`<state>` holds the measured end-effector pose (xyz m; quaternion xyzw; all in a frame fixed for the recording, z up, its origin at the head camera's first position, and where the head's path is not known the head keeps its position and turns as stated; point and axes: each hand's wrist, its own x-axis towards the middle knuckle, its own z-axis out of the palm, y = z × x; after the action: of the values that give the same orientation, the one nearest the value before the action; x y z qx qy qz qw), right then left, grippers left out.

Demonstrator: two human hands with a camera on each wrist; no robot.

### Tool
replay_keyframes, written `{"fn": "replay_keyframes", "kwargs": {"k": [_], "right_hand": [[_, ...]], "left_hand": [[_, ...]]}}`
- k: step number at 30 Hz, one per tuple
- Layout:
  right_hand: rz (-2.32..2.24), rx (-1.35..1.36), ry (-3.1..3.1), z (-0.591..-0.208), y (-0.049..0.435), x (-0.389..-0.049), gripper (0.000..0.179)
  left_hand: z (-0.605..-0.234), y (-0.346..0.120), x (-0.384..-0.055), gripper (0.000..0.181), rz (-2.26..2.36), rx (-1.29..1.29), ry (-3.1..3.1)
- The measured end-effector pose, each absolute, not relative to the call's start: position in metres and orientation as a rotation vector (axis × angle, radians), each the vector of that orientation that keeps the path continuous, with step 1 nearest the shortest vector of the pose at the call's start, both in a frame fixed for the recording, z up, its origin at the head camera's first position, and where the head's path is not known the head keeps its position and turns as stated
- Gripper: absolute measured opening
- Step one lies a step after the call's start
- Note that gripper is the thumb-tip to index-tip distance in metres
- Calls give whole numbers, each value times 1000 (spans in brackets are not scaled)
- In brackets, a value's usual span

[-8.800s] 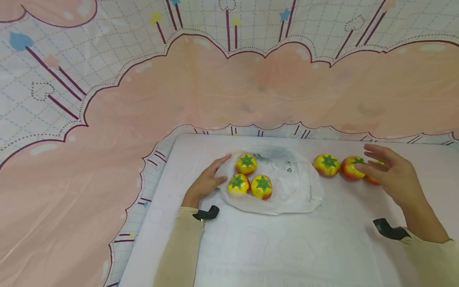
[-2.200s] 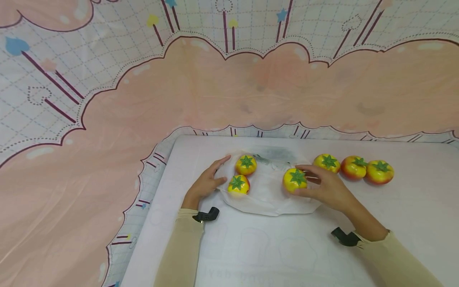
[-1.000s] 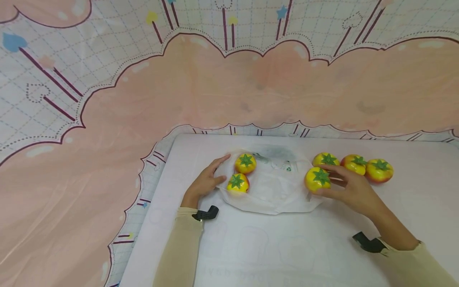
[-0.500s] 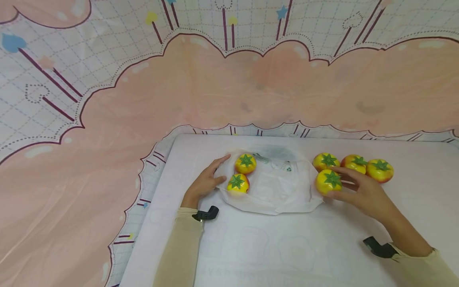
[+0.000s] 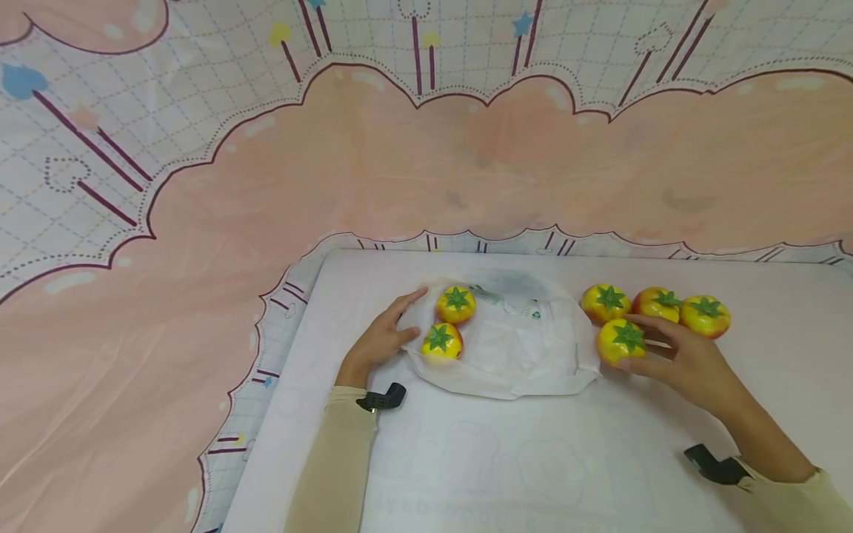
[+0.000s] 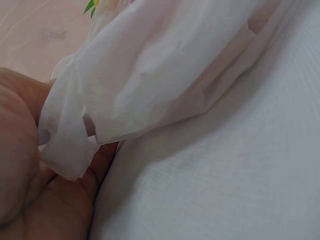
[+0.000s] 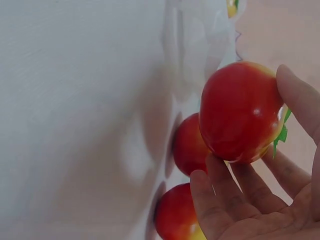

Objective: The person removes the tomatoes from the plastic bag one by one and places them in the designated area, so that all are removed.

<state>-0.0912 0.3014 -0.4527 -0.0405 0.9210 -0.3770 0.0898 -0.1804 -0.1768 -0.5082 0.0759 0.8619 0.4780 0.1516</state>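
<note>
My right hand (image 5: 680, 361) pinches a round red-and-yellow toy fruit (image 5: 621, 342) with a green star-shaped leaf top. In the right wrist view the same toy fruit (image 7: 242, 112) sits between thumb and fingertips, raised above the white surface. It is just past the right edge of a thin white plastic bag (image 5: 533, 363). Two like fruits (image 5: 456, 304) lie in the bag's left part. My left hand (image 5: 381, 337) grips the bag's left edge. Up close in the left wrist view, a bag strap (image 6: 75, 145) runs between the thumb and fingers of that hand.
A row of three matching toy fruits (image 5: 705, 317) stands at the back right, just behind the held one. White cloth (image 5: 480, 459) covers the table, and a peach patterned cloth (image 5: 426, 170) hangs behind it. Each wrist wears a black camera (image 5: 716, 466).
One of three fruits in the bag was picked up by my right hand. It has been carried rightward past the bag's edge, near the row. My left hand has stayed put.
</note>
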Motion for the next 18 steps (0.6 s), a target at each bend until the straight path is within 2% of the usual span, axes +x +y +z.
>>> {"fn": "replay_keyframes", "kwargs": {"k": [18], "right_hand": [[-1205, -195, 2735, -468, 304, -90, 70]], "left_hand": [[-509, -177, -181, 75, 1403, 261, 2465]]}}
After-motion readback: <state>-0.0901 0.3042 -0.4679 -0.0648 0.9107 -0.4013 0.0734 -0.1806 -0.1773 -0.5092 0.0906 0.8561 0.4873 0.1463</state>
